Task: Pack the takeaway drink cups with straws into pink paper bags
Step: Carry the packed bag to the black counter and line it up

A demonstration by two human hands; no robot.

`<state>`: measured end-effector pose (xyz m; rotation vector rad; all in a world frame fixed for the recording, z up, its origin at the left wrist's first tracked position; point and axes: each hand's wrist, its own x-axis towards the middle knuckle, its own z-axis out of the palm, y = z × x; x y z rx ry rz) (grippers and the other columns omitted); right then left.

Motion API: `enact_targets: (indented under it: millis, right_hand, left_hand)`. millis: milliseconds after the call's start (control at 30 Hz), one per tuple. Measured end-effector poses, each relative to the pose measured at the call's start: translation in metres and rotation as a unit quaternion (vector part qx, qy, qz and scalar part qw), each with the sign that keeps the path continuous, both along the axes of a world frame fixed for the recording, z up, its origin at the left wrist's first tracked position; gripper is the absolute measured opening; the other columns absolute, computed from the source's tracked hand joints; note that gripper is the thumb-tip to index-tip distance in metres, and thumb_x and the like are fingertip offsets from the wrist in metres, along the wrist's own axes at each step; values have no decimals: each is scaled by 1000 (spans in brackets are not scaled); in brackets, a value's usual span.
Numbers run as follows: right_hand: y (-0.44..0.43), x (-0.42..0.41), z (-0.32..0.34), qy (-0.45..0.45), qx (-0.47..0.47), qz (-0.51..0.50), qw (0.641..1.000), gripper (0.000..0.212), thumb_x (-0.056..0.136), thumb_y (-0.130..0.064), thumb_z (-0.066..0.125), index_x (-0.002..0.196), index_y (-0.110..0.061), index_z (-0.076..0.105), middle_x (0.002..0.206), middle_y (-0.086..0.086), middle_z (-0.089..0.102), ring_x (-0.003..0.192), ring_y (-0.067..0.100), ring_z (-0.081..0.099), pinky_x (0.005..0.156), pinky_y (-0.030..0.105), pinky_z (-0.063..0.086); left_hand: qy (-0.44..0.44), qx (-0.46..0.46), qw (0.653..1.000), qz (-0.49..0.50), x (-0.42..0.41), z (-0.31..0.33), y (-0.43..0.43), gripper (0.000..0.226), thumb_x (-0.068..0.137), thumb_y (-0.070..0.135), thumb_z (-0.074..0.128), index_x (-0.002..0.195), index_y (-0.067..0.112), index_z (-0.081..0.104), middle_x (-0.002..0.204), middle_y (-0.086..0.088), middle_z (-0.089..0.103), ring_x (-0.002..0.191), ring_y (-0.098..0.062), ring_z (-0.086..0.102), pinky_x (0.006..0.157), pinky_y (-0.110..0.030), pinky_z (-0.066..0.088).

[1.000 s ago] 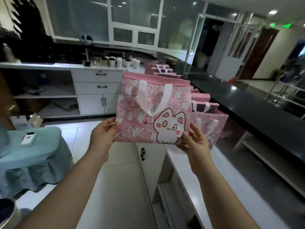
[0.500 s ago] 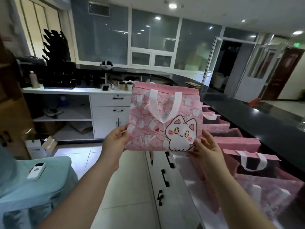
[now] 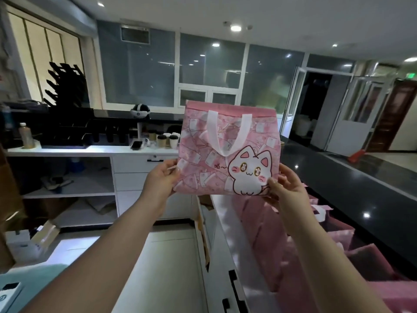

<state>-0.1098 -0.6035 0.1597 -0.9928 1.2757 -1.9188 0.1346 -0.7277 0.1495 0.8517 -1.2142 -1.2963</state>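
I hold a pink bag (image 3: pixel 228 141) with a white cat print and white handle up in front of me, flat and upright. My left hand (image 3: pixel 161 179) pinches its lower left corner and my right hand (image 3: pixel 285 187) pinches its lower right corner. Several takeaway cups (image 3: pixel 165 138) with dark and white lids stand on the far white counter, left of the bag. More pink bags (image 3: pixel 361 256) stand in a row on the white counter at my right, partly hidden by my right arm. I see no straws.
A white counter (image 3: pixel 90 150) with drawers and open shelves runs along the back. A black raised counter (image 3: pixel 352 177) runs along the right. A phone (image 3: pixel 137 144) and a headset (image 3: pixel 140 110) lie at the back. Tiled floor (image 3: pixel 167 256) lies below my arms.
My hands have raised the bag and the view has tilted up, so more ceiling shows. My grip on the two lower corners is unchanged.
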Motion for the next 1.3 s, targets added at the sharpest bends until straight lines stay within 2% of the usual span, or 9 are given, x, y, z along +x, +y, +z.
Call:
enact_targets:
  millis: [267,433,667,767,833,900,967,1167,1300]
  right_hand:
    - [-86,-42,1,14,20,-120,992,31,91,3,57,109,-23,57,105,1,69,90,23,71,73,45,61]
    - [-138,-62,-4,7,17,-173,985,30,91,4,56,105,-23,56,108,4,67,89,20,69,68,35,59]
    - [-211,-91,1,20,-16,-275,961,30,91,-1,59,112,-24,59,109,1,68,90,18,70,61,24,56]
    - [-233,-115,2,107,1,-330,938,51,93,-11,62,138,-31,47,123,-9,62,113,16,62,83,41,58]
    - [-241,-133,2,228,104,-370,895,76,91,-14,65,151,-35,25,152,-4,33,140,21,35,108,54,39]
    - [-247,-150,3,314,200,-394,841,93,86,-16,71,154,-37,11,161,-9,7,148,19,9,119,50,19]
    - [-249,-158,3,344,237,-373,828,93,85,-18,73,153,-39,12,161,-12,3,148,17,4,120,47,13]
    - [-245,-220,-17,245,258,-297,886,87,83,-17,73,146,-48,21,153,-5,32,138,16,35,110,38,36]
    - [-238,-271,-33,201,256,-308,894,95,74,-14,80,145,-46,24,147,2,41,129,19,48,105,42,45]
  left_hand:
    - [-4,10,997,-73,-66,-15,-115,21,98,8,55,108,25,61,110,-4,69,91,-23,71,76,-41,59]
    - [-2,13,989,-145,-100,-14,-191,20,92,14,63,111,21,65,93,-5,76,80,-24,74,59,-33,57]
    - [10,46,969,-242,-166,2,-286,11,96,13,59,105,18,61,91,-7,73,68,-19,71,64,-40,61]
    - [65,79,956,-276,-210,7,-305,10,94,3,58,93,14,57,79,-7,70,55,-15,68,47,-29,55]
    - [81,97,948,-291,-242,10,-309,16,94,-1,55,90,14,57,80,-7,70,56,-13,69,45,-26,53]
    - [97,114,939,-311,-277,10,-309,17,94,-2,55,90,14,57,87,-9,69,64,-16,70,52,-31,58]
    - [111,124,930,-328,-304,10,-304,14,93,-1,57,90,12,56,97,-14,67,80,-24,69,75,-46,60]
    - [74,89,929,-352,-413,0,-278,11,93,6,60,87,15,58,110,-23,66,103,-40,65,87,-61,53]
    - [54,86,925,-365,-483,-15,-249,19,92,6,61,77,18,58,89,-12,66,92,-34,65,89,-52,54]
